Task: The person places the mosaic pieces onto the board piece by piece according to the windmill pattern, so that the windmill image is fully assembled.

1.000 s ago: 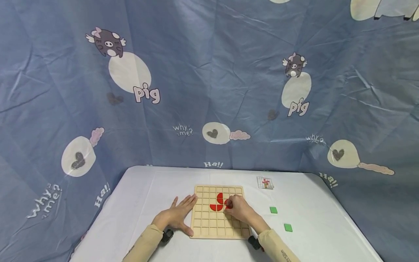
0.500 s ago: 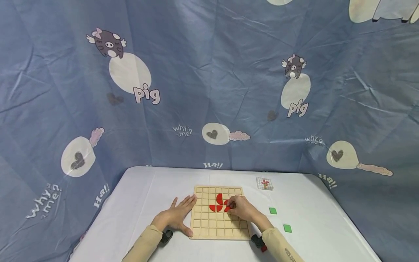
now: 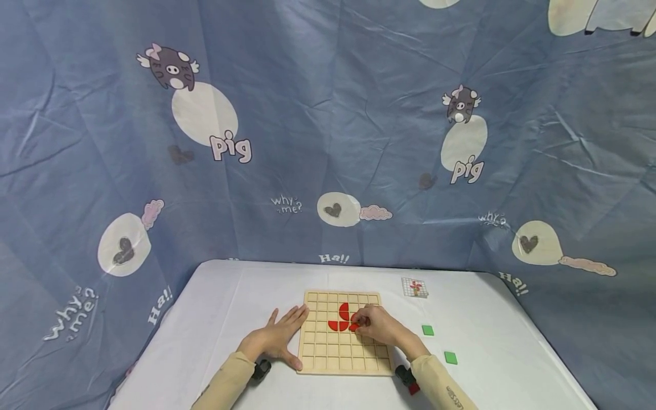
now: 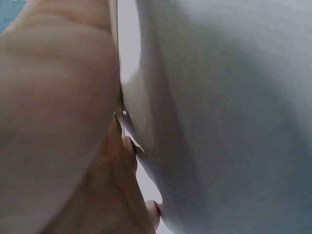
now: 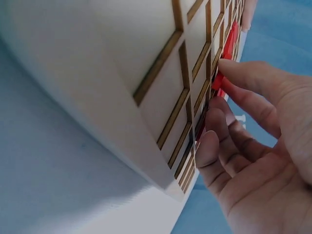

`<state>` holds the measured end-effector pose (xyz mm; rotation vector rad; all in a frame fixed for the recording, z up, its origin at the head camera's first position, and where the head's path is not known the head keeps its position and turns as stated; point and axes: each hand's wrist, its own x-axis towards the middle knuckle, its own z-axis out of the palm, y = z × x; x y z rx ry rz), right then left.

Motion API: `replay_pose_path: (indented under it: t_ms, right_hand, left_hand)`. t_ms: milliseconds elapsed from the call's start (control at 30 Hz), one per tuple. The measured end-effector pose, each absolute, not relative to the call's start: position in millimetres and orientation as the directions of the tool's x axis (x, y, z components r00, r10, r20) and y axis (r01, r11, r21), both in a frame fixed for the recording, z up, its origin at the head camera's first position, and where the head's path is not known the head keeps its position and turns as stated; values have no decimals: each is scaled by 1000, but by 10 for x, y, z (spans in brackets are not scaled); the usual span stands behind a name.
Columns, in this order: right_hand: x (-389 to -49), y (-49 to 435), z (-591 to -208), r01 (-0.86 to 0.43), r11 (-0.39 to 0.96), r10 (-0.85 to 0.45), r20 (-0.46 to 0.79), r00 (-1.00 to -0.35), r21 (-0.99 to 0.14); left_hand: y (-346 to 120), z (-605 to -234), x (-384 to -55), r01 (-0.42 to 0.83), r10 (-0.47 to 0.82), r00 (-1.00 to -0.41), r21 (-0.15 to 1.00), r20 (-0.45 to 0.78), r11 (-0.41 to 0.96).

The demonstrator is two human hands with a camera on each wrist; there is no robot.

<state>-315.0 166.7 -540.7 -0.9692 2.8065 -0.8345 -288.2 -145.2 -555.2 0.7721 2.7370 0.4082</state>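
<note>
A square wooden grid board [image 3: 328, 357] lies on the white table. Red quarter-round pieces [image 3: 344, 311] sit in cells near its middle, partly covered by my right hand [image 3: 379, 326]. Thumb and index finger of that hand pinch a red piece [image 5: 218, 80] at the board's surface, its shape largely hidden. The other right fingers are curled close to the grid in the right wrist view. My left hand [image 3: 277, 337] lies spread on the left of the board, fingertips and thumb touching its left edge. In the left wrist view, mostly the left hand's skin [image 4: 58, 107] shows.
Two green square tiles [image 3: 427, 330] [image 3: 451, 357] lie right of the board. A card with a red pinwheel pattern on a grid [image 3: 414, 287] lies at the back right. A red piece [image 3: 414, 389] shows beside the right wrist. A blue printed cloth [image 3: 287, 142] hangs behind.
My right hand has shifted slightly at the same cells, with the pinched red piece. A red piece beside the right wrist is now more exposed. The left hand stays put.
</note>
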Motion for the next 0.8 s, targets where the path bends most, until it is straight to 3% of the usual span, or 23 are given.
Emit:
replay_pose_path:
  t_ms: [233, 567, 800]
  right_hand:
    - [-3150, 1657, -5393, -629, 640, -638, 150, -755, -441]
    - [-3176, 1620, -5424, -664, 593, -644, 225, -731, -455]
    - [-3155, 1597, -5428, -585, 652, -557, 219, -801, -482]
  left_hand:
    - [-1450, -5534, -2860, 469, 545, -818, 338, -182, 816]
    - [-1451, -5542, -2866, 478, 555, -814, 345, -171, 808]
    - [-1461, -5547, -2873, 484, 561, -811, 348, -165, 803]
